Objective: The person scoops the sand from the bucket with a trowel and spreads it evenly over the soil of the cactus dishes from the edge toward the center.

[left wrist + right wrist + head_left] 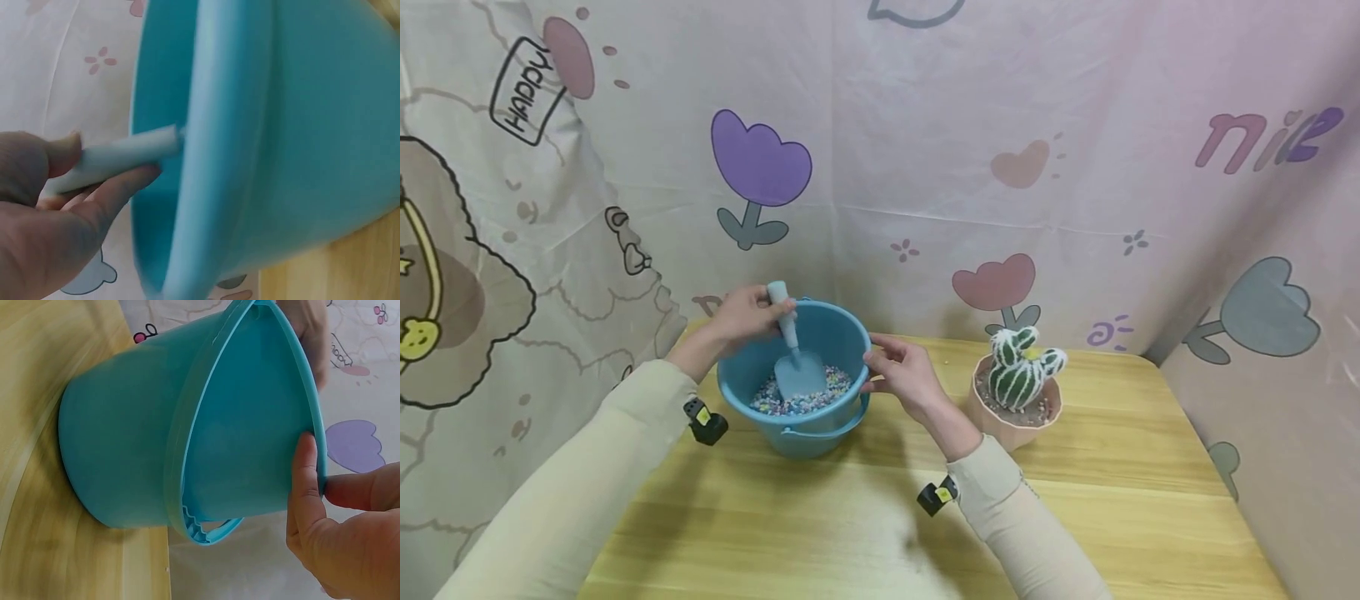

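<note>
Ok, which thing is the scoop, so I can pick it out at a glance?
Find the round blue plastic bucket on the wooden table. Standing inside it, blade down in coloured pebbles, is the small pale blue plastic shovel, the only tool, held by the left hand.

scoop [797, 358] blade tip buried in gravel [797, 398]

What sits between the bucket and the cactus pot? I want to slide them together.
Only the right hand, pinching the bucket rim; head view shows bare table beside the cactus pot.
</note>
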Demonstrator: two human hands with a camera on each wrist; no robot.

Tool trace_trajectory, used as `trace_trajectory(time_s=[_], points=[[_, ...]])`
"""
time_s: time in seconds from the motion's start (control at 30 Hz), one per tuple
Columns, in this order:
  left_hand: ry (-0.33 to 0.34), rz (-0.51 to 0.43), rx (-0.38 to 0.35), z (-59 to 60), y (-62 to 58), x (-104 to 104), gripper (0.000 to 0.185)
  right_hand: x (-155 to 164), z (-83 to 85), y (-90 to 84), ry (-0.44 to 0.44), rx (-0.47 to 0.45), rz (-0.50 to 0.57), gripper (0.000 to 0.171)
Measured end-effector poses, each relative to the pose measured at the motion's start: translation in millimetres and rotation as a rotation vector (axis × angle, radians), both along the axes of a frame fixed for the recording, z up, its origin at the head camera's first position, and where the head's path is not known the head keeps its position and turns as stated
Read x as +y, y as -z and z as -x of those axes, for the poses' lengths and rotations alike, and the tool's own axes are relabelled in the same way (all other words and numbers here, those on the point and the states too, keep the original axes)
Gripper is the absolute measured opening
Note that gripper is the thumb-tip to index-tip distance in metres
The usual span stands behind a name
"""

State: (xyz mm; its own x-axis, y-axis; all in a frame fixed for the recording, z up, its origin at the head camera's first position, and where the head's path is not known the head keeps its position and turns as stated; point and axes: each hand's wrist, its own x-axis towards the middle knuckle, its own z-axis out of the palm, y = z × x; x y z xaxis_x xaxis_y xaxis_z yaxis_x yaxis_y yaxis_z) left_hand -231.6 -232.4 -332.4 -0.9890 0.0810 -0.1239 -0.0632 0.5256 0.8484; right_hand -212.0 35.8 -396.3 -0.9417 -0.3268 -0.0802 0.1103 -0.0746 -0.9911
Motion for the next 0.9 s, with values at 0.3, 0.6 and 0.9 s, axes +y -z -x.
trace_trajectory(time_s=[0.3,0.6,0.9], points=[[0.01,0.243,0.132,2.8,7.6,0,0.035,0,1.4,-0.2,0.009,-0.015,-0.008,0.044],[-0.007,0.179,-0.015,1.4,16.4,1,0.041,-3,0.5,-3.9,0.014,-0.027,-0.013,0.043],[-0.013,0.162,-0.008,3.3,20.2,-4,0.045,-6,-1.7,-5.5,0.058,-0.06,0.0,0.045]])
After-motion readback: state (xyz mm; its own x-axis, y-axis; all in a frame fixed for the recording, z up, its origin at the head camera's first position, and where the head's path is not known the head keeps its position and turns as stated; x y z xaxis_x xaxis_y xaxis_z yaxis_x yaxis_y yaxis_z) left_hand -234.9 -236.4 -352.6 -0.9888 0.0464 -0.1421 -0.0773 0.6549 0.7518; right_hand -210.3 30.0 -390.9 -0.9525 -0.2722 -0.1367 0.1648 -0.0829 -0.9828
